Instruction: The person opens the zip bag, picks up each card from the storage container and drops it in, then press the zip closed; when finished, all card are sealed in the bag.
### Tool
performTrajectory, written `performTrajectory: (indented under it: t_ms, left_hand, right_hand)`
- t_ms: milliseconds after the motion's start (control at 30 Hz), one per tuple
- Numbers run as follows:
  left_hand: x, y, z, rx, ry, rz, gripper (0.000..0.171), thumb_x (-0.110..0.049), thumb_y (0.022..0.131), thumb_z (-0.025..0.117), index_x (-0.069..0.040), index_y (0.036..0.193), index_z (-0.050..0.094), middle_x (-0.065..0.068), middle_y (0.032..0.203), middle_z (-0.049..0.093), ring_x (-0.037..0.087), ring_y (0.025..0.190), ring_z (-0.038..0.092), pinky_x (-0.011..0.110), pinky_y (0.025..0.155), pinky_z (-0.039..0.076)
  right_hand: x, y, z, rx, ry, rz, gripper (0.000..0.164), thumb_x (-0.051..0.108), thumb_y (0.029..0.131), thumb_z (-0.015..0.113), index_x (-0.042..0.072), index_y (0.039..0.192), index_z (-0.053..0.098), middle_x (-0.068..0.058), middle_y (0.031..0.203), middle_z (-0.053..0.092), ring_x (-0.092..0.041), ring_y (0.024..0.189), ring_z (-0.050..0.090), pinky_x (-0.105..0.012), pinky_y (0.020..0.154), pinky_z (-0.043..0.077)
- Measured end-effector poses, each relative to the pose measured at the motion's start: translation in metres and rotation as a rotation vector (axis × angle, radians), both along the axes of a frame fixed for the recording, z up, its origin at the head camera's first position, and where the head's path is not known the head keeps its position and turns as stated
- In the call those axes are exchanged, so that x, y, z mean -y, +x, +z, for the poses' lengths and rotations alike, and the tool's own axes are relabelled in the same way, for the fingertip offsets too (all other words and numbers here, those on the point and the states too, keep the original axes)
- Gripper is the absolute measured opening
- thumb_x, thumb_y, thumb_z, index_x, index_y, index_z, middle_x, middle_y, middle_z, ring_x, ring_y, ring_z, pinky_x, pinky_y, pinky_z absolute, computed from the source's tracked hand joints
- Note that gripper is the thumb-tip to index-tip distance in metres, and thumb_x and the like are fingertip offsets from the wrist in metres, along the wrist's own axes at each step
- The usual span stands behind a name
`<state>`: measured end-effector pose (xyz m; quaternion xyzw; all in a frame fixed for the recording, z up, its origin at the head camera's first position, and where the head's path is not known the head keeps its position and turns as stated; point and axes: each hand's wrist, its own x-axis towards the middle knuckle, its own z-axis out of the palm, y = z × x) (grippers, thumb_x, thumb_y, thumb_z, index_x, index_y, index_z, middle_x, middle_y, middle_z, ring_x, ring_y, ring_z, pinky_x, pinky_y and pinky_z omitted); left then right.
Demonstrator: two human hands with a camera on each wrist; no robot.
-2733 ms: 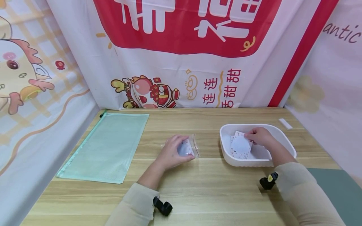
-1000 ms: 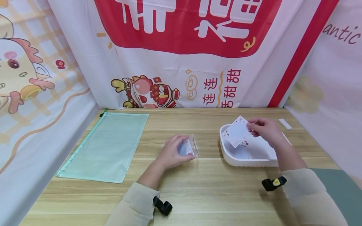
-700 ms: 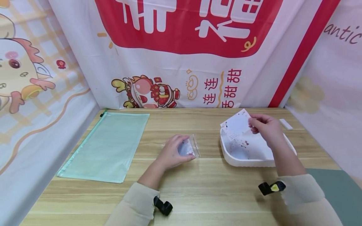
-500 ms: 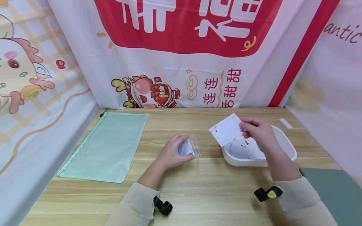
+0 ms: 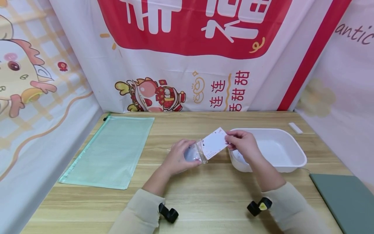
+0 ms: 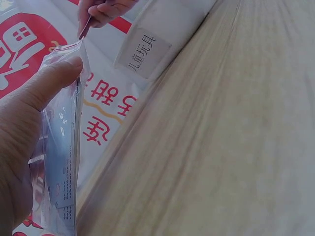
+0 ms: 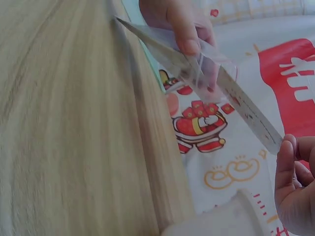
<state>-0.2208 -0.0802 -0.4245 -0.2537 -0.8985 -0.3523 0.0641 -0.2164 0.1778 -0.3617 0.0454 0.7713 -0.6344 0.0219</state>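
My left hand (image 5: 177, 158) grips a clear zip bag (image 5: 196, 152) by its edges, thumb on the near side. Printed cards show through the plastic in the left wrist view, where the bag (image 6: 61, 147) stands on edge. Between the thumb and fingers of my right hand (image 5: 242, 143) is a white card (image 5: 214, 143) with small printed motifs, pinched at its right edge. The card's left end meets the bag's mouth; in the right wrist view that end of the card (image 7: 248, 110) appears to lie at or just within the opening.
Behind the right hand stands a white plastic tub (image 5: 280, 146), with a labelled side (image 6: 145, 51). A mint mesh zip pouch (image 5: 109, 152) lies at left. A grey-green board (image 5: 342, 198) is at right, and a small white block (image 5: 295, 128) at the back.
My right hand has lifted the card out of the tub and carried it left to the bag's mouth. The left hand and bag have stayed in place.
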Motion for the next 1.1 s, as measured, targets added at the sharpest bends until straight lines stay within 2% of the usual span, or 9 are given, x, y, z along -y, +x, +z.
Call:
performTrajectory:
  t_ms: [167,400,567,733,1000,1100]
  left_hand:
    - [0.000,0.000,-0.001,-0.002,-0.006,0.010,0.079,-0.046,0.070,0.083,-0.013,0.137,0.055,0.006,0.130,0.059,0.026,0.120,0.055,0.046,0.103,0.043]
    - [0.000,-0.001,0.000,-0.008,-0.008,0.010,0.083,-0.047,0.070,0.083,-0.011,0.139,0.053,0.007,0.129,0.059,0.025,0.116,0.056,0.046,0.101,0.044]
    - [0.001,-0.001,0.000,-0.008,-0.009,0.008,0.082,-0.048,0.072,0.082,-0.011,0.139,0.053,0.006,0.129,0.059,0.023,0.116,0.056,0.046,0.102,0.044]
    - [0.001,-0.001,0.000,-0.020,-0.007,-0.001,0.080,-0.048,0.073,0.081,-0.011,0.138,0.054,0.007,0.128,0.060,0.023,0.114,0.056,0.046,0.101,0.044]
    - [0.001,0.000,0.001,-0.035,0.008,-0.005,0.079,-0.047,0.072,0.082,-0.010,0.137,0.055,0.007,0.127,0.060,0.023,0.114,0.057,0.046,0.101,0.044]
    - [0.001,0.001,0.001,-0.033,0.014,-0.003,0.079,-0.046,0.072,0.083,-0.011,0.137,0.055,0.007,0.127,0.060,0.024,0.114,0.056,0.047,0.100,0.044]
  right_hand:
    - [0.015,0.005,-0.004,-0.005,0.027,-0.046,0.034,0.009,0.093,0.064,-0.008,0.123,0.061,0.005,0.073,0.062,-0.002,0.058,0.058,-0.017,0.059,0.054]
    - [0.037,0.017,-0.013,-0.039,-0.064,-0.077,0.030,0.002,0.091,0.063,-0.010,0.119,0.060,0.005,0.070,0.061,-0.003,0.056,0.060,-0.019,0.058,0.055]
    - [0.046,0.022,-0.023,-0.037,-0.068,-0.006,0.032,0.001,0.091,0.063,-0.009,0.121,0.058,0.004,0.070,0.063,-0.007,0.058,0.064,-0.024,0.061,0.058]
    - [0.048,0.024,-0.028,-0.022,-0.034,0.063,0.033,0.003,0.091,0.063,-0.006,0.123,0.059,0.000,0.074,0.063,-0.009,0.059,0.064,-0.022,0.056,0.055]
    - [0.040,0.024,-0.027,-0.033,0.103,0.163,0.033,0.016,0.093,0.065,0.005,0.125,0.066,0.000,0.068,0.053,-0.010,0.054,0.047,-0.021,0.047,0.040]
    - [0.042,0.021,-0.031,-0.051,0.131,0.191,0.032,0.017,0.092,0.067,0.006,0.122,0.068,0.004,0.066,0.051,-0.009,0.058,0.045,-0.020,0.050,0.037]
